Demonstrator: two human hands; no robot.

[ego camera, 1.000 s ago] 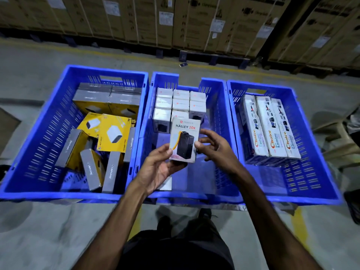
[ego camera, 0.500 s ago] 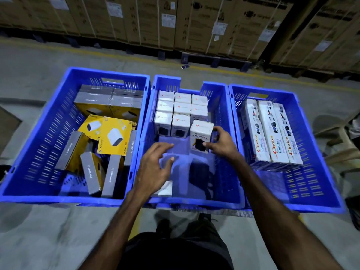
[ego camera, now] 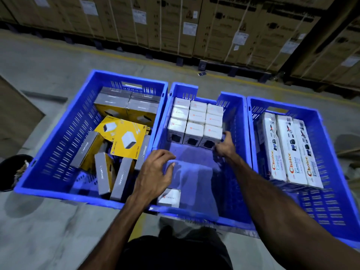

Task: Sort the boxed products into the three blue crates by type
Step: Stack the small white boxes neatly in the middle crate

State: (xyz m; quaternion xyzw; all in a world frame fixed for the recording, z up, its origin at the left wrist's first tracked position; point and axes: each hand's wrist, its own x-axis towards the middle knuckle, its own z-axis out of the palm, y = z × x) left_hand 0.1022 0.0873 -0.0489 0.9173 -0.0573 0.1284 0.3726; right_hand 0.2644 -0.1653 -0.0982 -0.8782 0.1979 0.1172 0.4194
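Nine white boxes point(ego camera: 195, 121) now gridded | right hand point(ego camera: 224, 147) fingers touching newest | left hand point(ego camera: 155, 172) spread, empty

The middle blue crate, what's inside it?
Nine white boxes stand in rows at the far end of the middle crate. Another white box lies near the front, partly hidden by the left hand.

**Three crates before me**

The left blue plastic crate point(ego camera: 58, 145) holds jumbled yellow-and-grey boxes point(ego camera: 127, 139). The middle blue crate point(ego camera: 236, 121), beside it, has white boxes point(ego camera: 194, 121) packed at its far end. The right blue crate point(ego camera: 331, 172) holds three long white cartons point(ego camera: 290, 151) side by side.
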